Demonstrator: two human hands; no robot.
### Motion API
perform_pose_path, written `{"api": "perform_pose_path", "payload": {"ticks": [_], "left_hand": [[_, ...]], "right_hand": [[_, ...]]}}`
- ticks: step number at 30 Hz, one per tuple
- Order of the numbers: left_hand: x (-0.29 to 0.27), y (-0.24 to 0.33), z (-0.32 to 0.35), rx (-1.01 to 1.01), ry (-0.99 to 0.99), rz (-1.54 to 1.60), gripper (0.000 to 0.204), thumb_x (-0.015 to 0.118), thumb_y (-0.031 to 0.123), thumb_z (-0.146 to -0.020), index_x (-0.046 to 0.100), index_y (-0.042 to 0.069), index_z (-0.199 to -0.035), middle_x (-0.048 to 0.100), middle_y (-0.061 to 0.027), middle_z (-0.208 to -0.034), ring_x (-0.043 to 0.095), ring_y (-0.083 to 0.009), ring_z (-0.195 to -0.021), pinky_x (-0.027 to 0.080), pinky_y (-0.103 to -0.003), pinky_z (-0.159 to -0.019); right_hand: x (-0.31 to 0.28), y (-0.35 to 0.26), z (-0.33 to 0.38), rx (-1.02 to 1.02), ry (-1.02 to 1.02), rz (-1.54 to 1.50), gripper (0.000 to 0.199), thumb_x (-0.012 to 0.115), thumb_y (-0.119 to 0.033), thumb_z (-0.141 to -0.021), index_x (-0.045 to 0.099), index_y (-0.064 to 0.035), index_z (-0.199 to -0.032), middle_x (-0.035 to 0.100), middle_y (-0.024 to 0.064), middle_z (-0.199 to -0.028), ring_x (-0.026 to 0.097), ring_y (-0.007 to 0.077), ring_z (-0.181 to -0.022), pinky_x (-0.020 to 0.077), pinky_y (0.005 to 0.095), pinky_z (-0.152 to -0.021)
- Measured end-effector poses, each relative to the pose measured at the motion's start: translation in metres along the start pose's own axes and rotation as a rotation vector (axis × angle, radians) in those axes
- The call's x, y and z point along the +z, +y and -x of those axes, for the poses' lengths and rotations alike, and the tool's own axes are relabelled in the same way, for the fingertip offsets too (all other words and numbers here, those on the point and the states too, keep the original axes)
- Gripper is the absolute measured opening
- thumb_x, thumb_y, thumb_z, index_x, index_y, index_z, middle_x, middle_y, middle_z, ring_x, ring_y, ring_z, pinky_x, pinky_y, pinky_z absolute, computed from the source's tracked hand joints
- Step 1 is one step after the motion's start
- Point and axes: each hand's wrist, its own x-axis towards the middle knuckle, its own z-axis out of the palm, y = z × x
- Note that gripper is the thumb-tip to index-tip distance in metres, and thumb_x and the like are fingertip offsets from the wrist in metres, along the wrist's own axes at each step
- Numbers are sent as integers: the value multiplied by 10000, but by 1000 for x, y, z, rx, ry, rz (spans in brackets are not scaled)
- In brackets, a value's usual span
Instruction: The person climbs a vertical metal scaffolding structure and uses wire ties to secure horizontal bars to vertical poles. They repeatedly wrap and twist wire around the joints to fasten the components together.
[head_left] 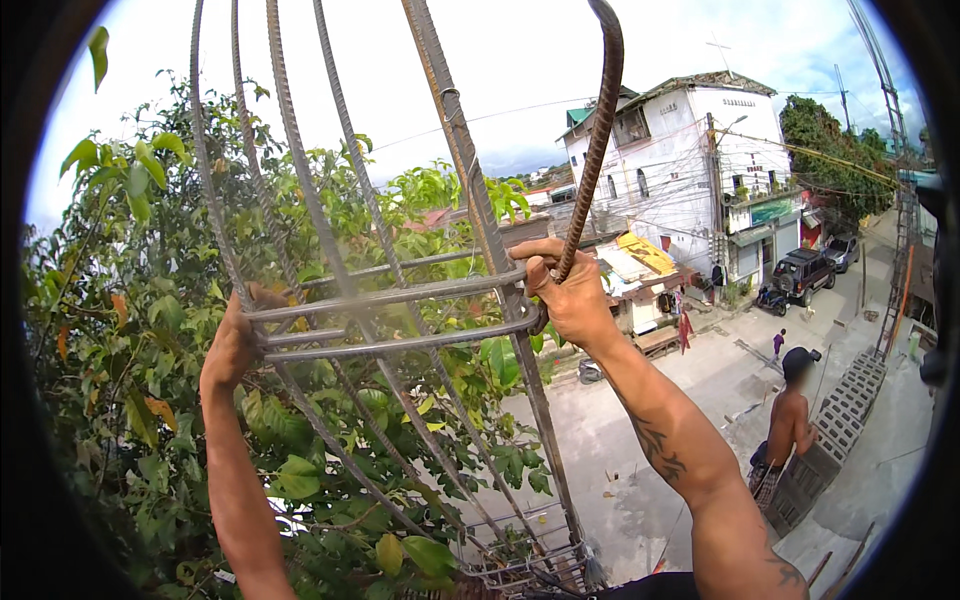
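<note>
Two rectangular steel stirrups (400, 347) encircle a column of tall ribbed rebars (378, 220), one loop just above the other. My left hand (238, 335) is closed round their left corner, its fingers partly hidden behind the bars. At the right corner, my right hand (572, 297) has its thumb and fingers bent beside the thick corner rebar (470, 170). A short ribbed bar with a bent top (598, 130) rises from this right hand; its lower end is hidden in the grip. Tie wire wraps the corner rebar higher up.
More stirrups (530, 565) are stacked low on the column. Leafy branches (130, 400) crowd the left side. Below right lie a street (640, 450), parked vehicles (803, 273), a shirtless person (787, 420) beside hollow blocks (850, 400), and a white building (680, 150) with overhead wires.
</note>
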Motion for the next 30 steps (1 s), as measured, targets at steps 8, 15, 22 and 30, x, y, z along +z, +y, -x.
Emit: {"api": "perform_pose_path", "payload": {"ticks": [8, 15, 22, 30], "left_hand": [[16, -2, -13, 171, 223, 250, 582, 409, 588, -896, 453, 97, -1206, 529, -108, -1223, 415, -267, -1253, 334, -479, -987], [20, -5, -16, 273, 409, 292, 459, 398, 444, -951, 525, 46, -1143, 594, -124, -1120, 513, -229, -1146, 399, -391, -934], [17, -3, -16, 241, 456, 453, 402, 446, 373, -949, 522, 29, -1143, 620, -93, -1006, 592, -200, -975, 446, -349, -878], [7, 3, -37, 368, 710, 154, 345, 482, 323, -947, 542, 21, -1103, 599, -82, -986, 569, -177, -964, 440, -325, -874]], "right_hand": [[5, -17, -10, 28, -36, -115, 389, 581, -382, -894, 610, -12, -1012, 643, 67, -781, 596, 94, -686, 466, 229, -584], [9, -37, -31, -9, -65, -123, 340, 630, -316, -876, 595, -4, -1007, 659, 107, -842, 650, 153, -756, 464, 240, -563], [26, -57, -67, -72, -63, 37, 293, 640, -301, -866, 610, -39, -994, 652, 70, -785, 632, 139, -729, 464, 255, -551], [35, -75, -60, -83, 37, 206, 325, 691, -314, -832, 606, -9, -905, 614, 58, -695, 577, 110, -628, 433, 242, -544]]}}
